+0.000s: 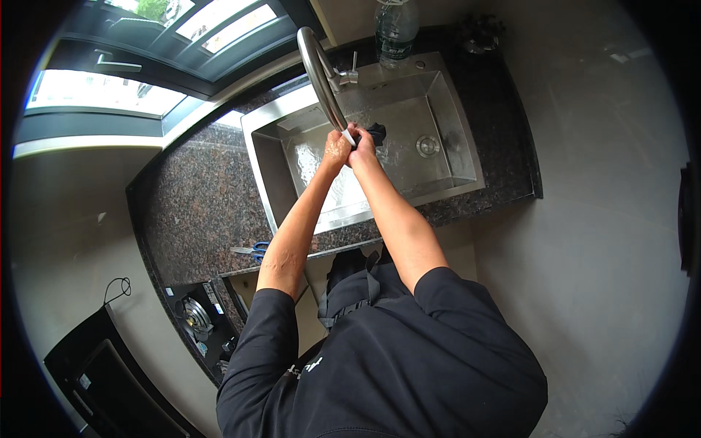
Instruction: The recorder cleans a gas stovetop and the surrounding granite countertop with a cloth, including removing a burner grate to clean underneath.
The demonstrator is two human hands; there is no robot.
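Note:
Over the stainless steel sink (pixel 296 189), my left hand (pixel 336 148) and my right hand (pixel 363 147) are pressed close together. Both grip a dark, crumpled cloth (pixel 377 133), which bunches out past my right fingers; the rest is hidden by the hands. The tall gooseneck faucet (pixel 316 65) curves down so that its spout end sits right at my hands. My left hand looks wet and glistening. Wet patches shine on the basin floor, and the round drain (pixel 427 146) lies to the right of my hands.
A large clear plastic bottle (pixel 395 35) stands behind the sink near the faucet lever (pixel 351 74). Blue-handled scissors (pixel 253 250) lie on the granite countertop (pixel 200 202) beside my left forearm. A gas hob (pixel 196 316) is at lower left. An open window (pixel 181 49) projects inward at upper left.

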